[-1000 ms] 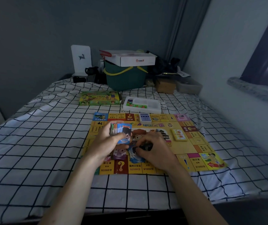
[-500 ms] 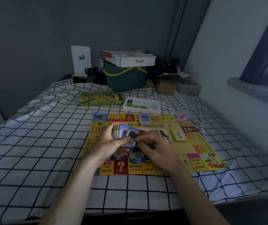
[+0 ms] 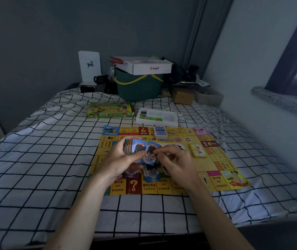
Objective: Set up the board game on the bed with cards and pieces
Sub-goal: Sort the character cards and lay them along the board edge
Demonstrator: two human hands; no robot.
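The yellow game board (image 3: 214,165) lies flat on the checked bed sheet. My left hand (image 3: 120,159) grips a stack of cards (image 3: 131,147) above the board's near-left part. My right hand (image 3: 176,163) pinches the front blue card (image 3: 151,150) of that stack at its right edge. Two cards, one purple (image 3: 131,173) and one blue (image 3: 151,173), lie on the board under my hands. A blue card deck (image 3: 160,131) sits at the board's far edge, and a yellow deck (image 3: 197,150) on its right side.
Beyond the board lie the green game box (image 3: 110,110) and a white tray (image 3: 157,116) with small coloured pieces. A green basket (image 3: 138,85) carrying a white carton, a brown box and a clear tub stand at the bed's head. A wall runs along the right.
My right hand has risen from the cards lying on the board to the stack in my left hand, and now pinches its front card. The left hand has shifted slightly forward.
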